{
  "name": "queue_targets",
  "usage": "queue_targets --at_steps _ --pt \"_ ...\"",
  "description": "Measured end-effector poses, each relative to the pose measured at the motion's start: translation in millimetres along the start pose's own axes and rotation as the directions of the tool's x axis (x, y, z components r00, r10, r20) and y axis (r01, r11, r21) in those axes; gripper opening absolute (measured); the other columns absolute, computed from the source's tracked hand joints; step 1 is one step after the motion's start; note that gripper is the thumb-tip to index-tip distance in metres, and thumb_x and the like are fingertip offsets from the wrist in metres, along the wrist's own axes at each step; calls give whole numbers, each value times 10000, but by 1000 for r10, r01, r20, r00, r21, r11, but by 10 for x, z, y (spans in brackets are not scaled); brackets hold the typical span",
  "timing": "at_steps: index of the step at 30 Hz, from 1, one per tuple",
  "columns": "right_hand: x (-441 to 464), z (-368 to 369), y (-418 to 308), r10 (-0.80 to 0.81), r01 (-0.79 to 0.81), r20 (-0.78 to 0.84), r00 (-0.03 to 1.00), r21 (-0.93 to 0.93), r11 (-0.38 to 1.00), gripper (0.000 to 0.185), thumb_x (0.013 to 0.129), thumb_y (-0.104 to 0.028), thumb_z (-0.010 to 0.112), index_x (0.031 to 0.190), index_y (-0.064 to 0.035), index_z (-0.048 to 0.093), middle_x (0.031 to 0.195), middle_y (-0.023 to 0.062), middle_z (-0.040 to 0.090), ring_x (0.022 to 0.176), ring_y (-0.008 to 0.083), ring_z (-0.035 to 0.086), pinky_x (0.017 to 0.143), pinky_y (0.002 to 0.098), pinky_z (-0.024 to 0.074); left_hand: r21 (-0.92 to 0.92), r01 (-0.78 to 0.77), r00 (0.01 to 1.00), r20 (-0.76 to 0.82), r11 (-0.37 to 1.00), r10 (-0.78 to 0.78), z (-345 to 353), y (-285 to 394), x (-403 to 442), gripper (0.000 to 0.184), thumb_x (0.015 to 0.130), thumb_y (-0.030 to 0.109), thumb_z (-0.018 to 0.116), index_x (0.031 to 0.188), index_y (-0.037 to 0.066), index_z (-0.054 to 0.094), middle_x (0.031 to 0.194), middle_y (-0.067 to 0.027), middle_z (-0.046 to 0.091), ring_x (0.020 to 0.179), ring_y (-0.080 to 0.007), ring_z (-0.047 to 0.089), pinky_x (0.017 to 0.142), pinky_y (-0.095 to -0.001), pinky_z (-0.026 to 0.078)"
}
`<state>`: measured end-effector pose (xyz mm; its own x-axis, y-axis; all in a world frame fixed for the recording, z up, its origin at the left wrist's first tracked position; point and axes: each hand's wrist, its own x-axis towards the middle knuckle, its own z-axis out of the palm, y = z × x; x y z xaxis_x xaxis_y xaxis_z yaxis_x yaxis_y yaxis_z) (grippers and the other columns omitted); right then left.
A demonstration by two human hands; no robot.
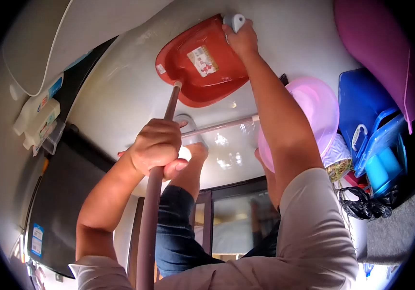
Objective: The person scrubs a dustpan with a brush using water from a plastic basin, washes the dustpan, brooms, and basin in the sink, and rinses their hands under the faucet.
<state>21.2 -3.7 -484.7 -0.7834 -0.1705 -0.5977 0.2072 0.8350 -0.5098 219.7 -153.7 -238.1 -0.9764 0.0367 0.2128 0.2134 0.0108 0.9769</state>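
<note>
My left hand point(158, 145) is closed around a brownish-pink pole point(152, 212). The pole's pale far end meets the lower-left rim of a red dustpan point(181, 63); whether they are joined I cannot tell. A white printed label point(202, 61) is stuck inside the dustpan. At the dustpan's upper-right corner, my right hand point(242, 41) is closed on a small grey-and-white piece with a hole point(236, 21). Its fingertips are partly hidden. A second thin pole point(224, 125) lies beyond my left hand, partly covered by it and by my right arm.
To the right stand a pink translucent basin point(324, 104), blue plastic containers point(362, 96), a black plastic bag point(362, 203) and a purple panel point(376, 43). White bottles point(38, 116) and a dark cabinet-like box point(67, 193) are on the left. The shiny pale floor point(289, 29) surrounds the dustpan.
</note>
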Motion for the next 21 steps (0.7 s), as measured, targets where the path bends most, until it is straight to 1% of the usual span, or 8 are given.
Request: queue_targets --at_steps 2,4,7,8,10,14,17,21 --pt "-474 16 271 15 -15 -11 1000 -48 999 657 841 -391 750 1286 -1 466 1177 255 641 1102 451 600 973 501 479 -1 8 1000 -1 1000 -8 15 8 5 447 959 165 583 594 66 346 540 -56 406 426 -241 430 419 -362 368" --pt "-863 -45 603 88 -88 6 996 -41 995 694 839 -416 752 1289 27 465 1206 262 631 1120 432 605 983 493 480 -13 45 999 26 999 -45 -41 10 2 421 846 109 666 569 69 351 544 -79 412 454 -274 446 465 -392 420" --pt "-363 12 459 -10 16 -68 998 89 996 717 835 -445 749 1291 35 476 1228 262 628 1153 418 602 993 474 481 -22 42 998 55 999 -41 -52 -13 -9 432 836 100 672 567 77 335 536 -76 394 451 -275 435 457 -382 393" --pt "-17 82 244 -210 207 -136 968 -34 978 744 842 -496 723 1313 28 483 1238 271 628 1171 412 601 998 460 482 -30 45 997 61 999 -43 -43 -15 -12 434 837 101 672 567 78 333 536 -76 392 451 -275 434 455 -380 388" --pt "467 2 -434 -179 194 170 969 -76 978 758 865 -541 677 1329 26 480 1242 280 626 1171 419 601 1005 447 481 -52 57 996 67 997 -54 -41 -18 25 439 835 100 675 565 84 329 536 -74 388 453 -277 428 454 -379 375" --pt "83 -16 -17 -265 279 131 955 -100 955 732 881 -550 655 1329 2 481 1228 264 637 1163 404 611 991 442 493 -57 41 999 32 998 -39 -42 -51 35 440 826 97 680 558 89 332 532 -66 397 448 -271 425 439 -373 362" --pt "-128 -99 267 -69 108 160 985 -254 961 732 880 -554 652 1323 1 476 1211 251 649 1155 393 622 980 437 501 -66 29 999 40 997 -27 -48 -69 13 421 821 88 672 556 87 345 532 -64 403 437 -259 419 430 -366 357" --pt "435 74 -632 -141 189 190 972 -266 945 625 877 -447 702 1284 -21 496 1175 224 668 1116 380 641 970 440 508 -60 20 998 66 998 -16 -77 -74 39 395 811 81 670 553 80 371 535 -63 423 436 -246 437 432 -351 370"
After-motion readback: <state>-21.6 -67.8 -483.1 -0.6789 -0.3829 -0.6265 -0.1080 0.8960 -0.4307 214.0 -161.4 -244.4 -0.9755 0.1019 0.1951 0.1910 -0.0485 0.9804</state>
